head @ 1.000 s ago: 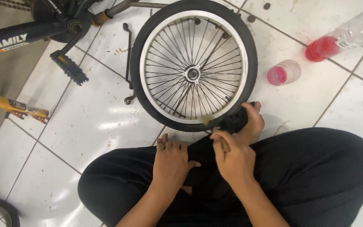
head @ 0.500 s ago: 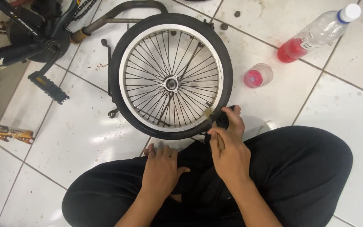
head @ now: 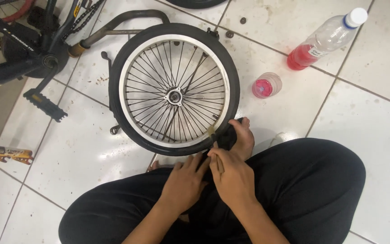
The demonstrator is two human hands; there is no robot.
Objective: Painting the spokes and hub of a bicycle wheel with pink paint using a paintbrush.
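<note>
A small spoked bicycle wheel with a black tyre (head: 113, 90) and silver rim lies flat on the white tiles in front of my crossed legs. My right hand (head: 232, 178) is closed around a thin stick-like tool (head: 215, 147) whose yellowish tip touches the rim at the wheel's near edge. My left hand (head: 183, 183) rests on my black trousers right beside it, fingers spread and touching the right hand, holding nothing. My bare foot (head: 245, 138) presses against the tyre just right of the tool.
A plastic bottle (head: 326, 40) with red liquid lies at the back right, a small cup (head: 266, 85) of pink liquid nearer the wheel. A bicycle frame with crank and pedal (head: 46, 105) fills the left, a yellow part (head: 5, 153) below it. Small bolts (head: 242, 20) lie beyond the wheel.
My left hand has slid right until it touches my right hand. The right hand and tool stay at the wheel's near rim. The view has shifted, showing more floor beyond the wheel.
</note>
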